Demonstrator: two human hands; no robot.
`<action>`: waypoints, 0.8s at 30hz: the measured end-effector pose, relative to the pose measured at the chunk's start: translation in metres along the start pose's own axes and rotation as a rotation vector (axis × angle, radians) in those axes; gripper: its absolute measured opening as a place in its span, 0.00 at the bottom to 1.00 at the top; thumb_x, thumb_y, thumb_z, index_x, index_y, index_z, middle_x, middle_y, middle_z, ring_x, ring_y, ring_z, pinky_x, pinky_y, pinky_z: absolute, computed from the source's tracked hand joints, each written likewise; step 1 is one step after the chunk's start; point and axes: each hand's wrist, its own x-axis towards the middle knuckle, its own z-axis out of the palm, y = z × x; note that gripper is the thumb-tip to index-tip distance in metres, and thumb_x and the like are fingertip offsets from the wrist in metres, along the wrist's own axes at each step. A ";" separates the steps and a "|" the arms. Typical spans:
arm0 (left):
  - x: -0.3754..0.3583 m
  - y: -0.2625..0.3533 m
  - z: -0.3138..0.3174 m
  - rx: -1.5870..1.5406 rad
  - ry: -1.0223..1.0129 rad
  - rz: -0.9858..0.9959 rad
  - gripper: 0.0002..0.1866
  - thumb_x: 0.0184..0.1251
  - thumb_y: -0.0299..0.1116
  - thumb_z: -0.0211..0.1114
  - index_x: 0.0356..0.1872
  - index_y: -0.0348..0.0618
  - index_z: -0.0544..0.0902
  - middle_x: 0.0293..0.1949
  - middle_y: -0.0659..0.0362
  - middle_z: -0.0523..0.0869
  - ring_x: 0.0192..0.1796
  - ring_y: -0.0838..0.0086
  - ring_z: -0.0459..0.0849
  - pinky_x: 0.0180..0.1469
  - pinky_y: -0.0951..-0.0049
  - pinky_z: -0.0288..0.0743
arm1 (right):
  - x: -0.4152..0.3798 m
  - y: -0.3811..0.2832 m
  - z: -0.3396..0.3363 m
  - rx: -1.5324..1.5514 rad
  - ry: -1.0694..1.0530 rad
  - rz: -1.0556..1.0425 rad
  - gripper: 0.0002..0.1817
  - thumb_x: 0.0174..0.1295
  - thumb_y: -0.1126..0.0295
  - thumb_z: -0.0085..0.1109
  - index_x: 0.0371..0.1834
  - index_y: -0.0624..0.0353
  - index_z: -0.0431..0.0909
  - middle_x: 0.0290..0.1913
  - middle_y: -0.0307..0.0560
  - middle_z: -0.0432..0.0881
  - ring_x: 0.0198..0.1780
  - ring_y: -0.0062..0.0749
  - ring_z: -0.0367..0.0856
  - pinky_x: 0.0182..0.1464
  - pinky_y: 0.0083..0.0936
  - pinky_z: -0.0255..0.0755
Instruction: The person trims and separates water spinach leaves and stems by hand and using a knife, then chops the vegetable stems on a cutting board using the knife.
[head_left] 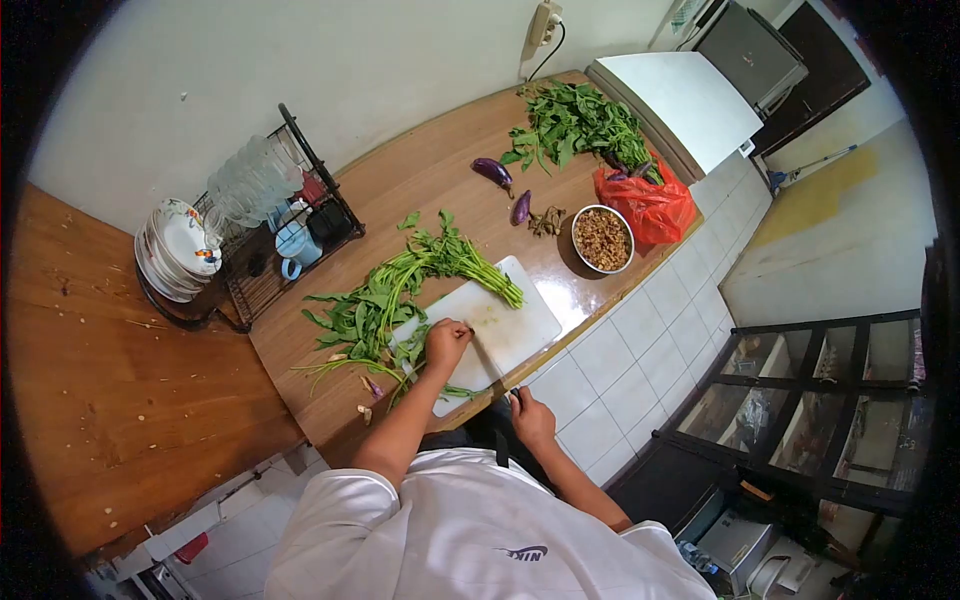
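My right hand (pixel 532 418) is closed around the dark handle of a knife (pixel 491 364) at the front edge of the table. The thin blade slants over the white cutting board (pixel 530 310) towards my left hand (pixel 448 345). That hand is above the board with its fingers pinched together, and what they hold, if anything, is too small to make out. Cut leafy greens (pixel 410 350) lie on the board just beside and under the left hand. A bunch of long-stemmed leafy greens (pixel 440 260) lies along the back of the board, stem ends resting on it.
Farther right are two purple eggplants (pixel 492 173), some ginger-like roots (pixel 547 221), a bowl of brown pieces (pixel 603 240), a red plastic bag (pixel 650 205) and more leafy greens (pixel 580 125). A dish rack (pixel 290 230) with glasses and stacked plates (pixel 180 245) stands left.
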 end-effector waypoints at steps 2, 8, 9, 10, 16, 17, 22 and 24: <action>-0.001 0.006 -0.004 -0.004 -0.027 -0.030 0.06 0.53 0.26 0.75 0.32 0.40 0.90 0.32 0.53 0.86 0.35 0.62 0.88 0.40 0.65 0.82 | 0.008 0.000 0.002 0.027 -0.003 -0.012 0.16 0.74 0.51 0.49 0.48 0.51 0.73 0.27 0.60 0.84 0.30 0.61 0.84 0.32 0.55 0.75; -0.006 0.001 -0.006 -0.053 -0.014 0.051 0.07 0.55 0.24 0.73 0.36 0.40 0.90 0.34 0.53 0.87 0.36 0.62 0.88 0.43 0.65 0.83 | 0.022 -0.006 -0.001 0.071 0.053 -0.010 0.16 0.74 0.51 0.49 0.48 0.51 0.73 0.27 0.59 0.84 0.31 0.62 0.83 0.32 0.56 0.74; -0.007 0.002 -0.007 -0.039 -0.008 0.065 0.07 0.54 0.24 0.74 0.35 0.40 0.90 0.34 0.53 0.87 0.37 0.62 0.88 0.42 0.65 0.83 | 0.021 -0.007 -0.002 0.073 0.051 -0.016 0.16 0.74 0.51 0.49 0.48 0.51 0.73 0.27 0.59 0.84 0.31 0.62 0.83 0.32 0.56 0.74; -0.007 0.002 -0.009 -0.037 -0.005 0.064 0.07 0.54 0.24 0.74 0.35 0.40 0.90 0.34 0.53 0.87 0.37 0.62 0.88 0.42 0.65 0.83 | 0.018 -0.007 -0.004 0.085 0.040 -0.009 0.16 0.74 0.51 0.49 0.47 0.52 0.74 0.27 0.60 0.84 0.31 0.62 0.83 0.32 0.56 0.74; -0.005 0.001 -0.004 0.005 -0.011 -0.017 0.05 0.54 0.27 0.75 0.32 0.40 0.89 0.33 0.53 0.87 0.37 0.62 0.89 0.41 0.64 0.82 | -0.001 -0.003 -0.006 0.067 0.027 -0.013 0.15 0.74 0.52 0.51 0.45 0.52 0.73 0.26 0.60 0.83 0.31 0.62 0.83 0.32 0.56 0.74; -0.005 -0.001 -0.003 -0.001 0.002 -0.003 0.05 0.54 0.28 0.75 0.32 0.41 0.89 0.33 0.53 0.87 0.36 0.62 0.89 0.41 0.63 0.82 | -0.003 -0.003 -0.005 0.057 0.015 0.000 0.15 0.73 0.52 0.51 0.44 0.52 0.73 0.26 0.60 0.83 0.31 0.62 0.83 0.32 0.56 0.74; -0.003 -0.005 0.000 0.003 0.029 0.020 0.05 0.53 0.28 0.75 0.31 0.41 0.89 0.31 0.54 0.86 0.34 0.62 0.88 0.40 0.63 0.82 | 0.006 -0.007 0.003 0.026 0.016 0.001 0.15 0.74 0.51 0.51 0.45 0.52 0.73 0.26 0.60 0.83 0.30 0.61 0.84 0.32 0.56 0.74; -0.002 -0.002 -0.002 0.016 -0.010 -0.017 0.05 0.52 0.28 0.75 0.30 0.41 0.89 0.31 0.54 0.86 0.33 0.62 0.88 0.39 0.62 0.82 | 0.012 -0.007 0.008 0.010 0.017 -0.001 0.16 0.74 0.51 0.51 0.45 0.52 0.73 0.26 0.59 0.83 0.30 0.61 0.84 0.32 0.56 0.74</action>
